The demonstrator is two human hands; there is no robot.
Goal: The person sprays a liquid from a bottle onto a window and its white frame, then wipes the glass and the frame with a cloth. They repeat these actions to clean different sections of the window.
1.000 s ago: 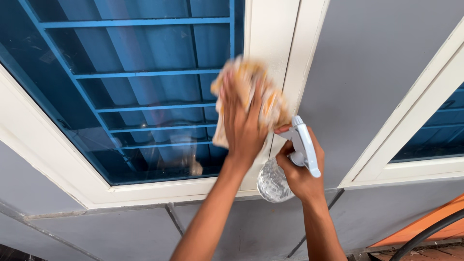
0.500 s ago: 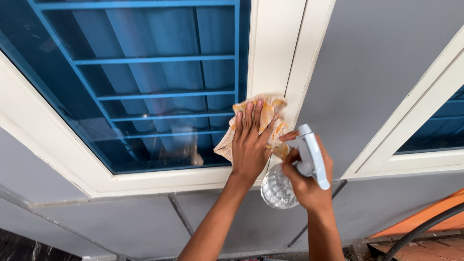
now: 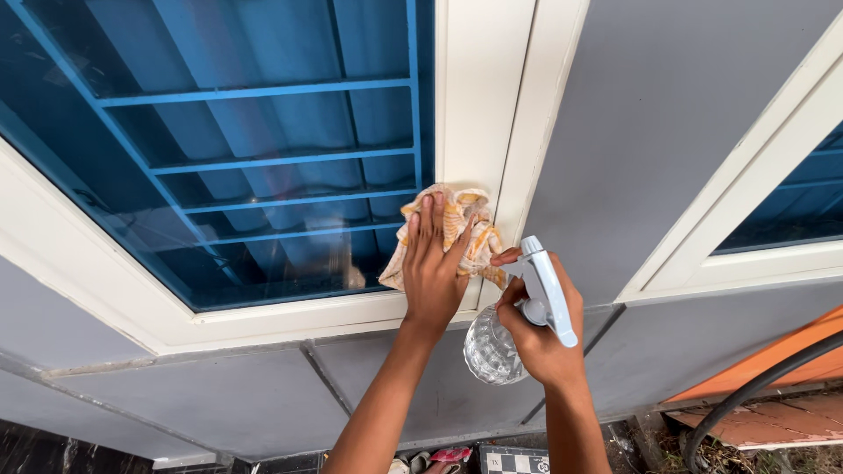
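Lower now, left hand (image 3: 432,268) pressing orange-and-white cloth (image 3: 457,230) flat, fingers spread, against cream window frame (image 3: 474,105); I'm seeing right hand (image 3: 537,329) gripping clear spray bottle (image 3: 514,329).

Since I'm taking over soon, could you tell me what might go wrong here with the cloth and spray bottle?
The left hand presses the cloth flat on the white frame with open fingers, not gripping; it could slip off and fall. The right hand holds the spray bottle right beside the cloth, its nozzle by the left hand, so a squeeze might wet that hand rather than the glass.
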